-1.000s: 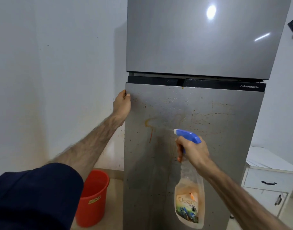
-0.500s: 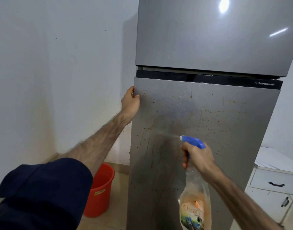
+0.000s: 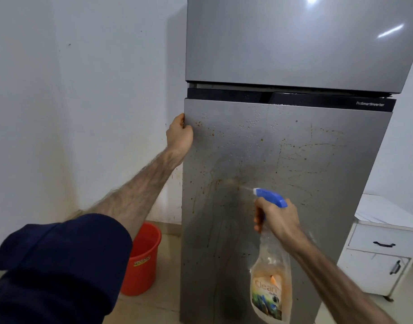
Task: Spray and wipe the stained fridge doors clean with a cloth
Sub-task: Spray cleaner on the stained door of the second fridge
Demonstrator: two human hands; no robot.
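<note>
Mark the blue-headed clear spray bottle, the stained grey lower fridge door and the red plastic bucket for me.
blue-headed clear spray bottle (image 3: 271, 286), head view, on its labelled body.
stained grey lower fridge door (image 3: 317, 174), head view, on its speckled front.
red plastic bucket (image 3: 142, 263), head view, on its side wall.

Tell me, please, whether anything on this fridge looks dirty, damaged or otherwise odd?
Yes: the lower door is spattered with orange-brown specks, thin streaks and drip runs, densest left of centre by the spray bottle nozzle. The upper door looks clean. No dents are visible.

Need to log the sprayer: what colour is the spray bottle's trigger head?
Blue, on the spray bottle held by the right hand; head view.
</note>
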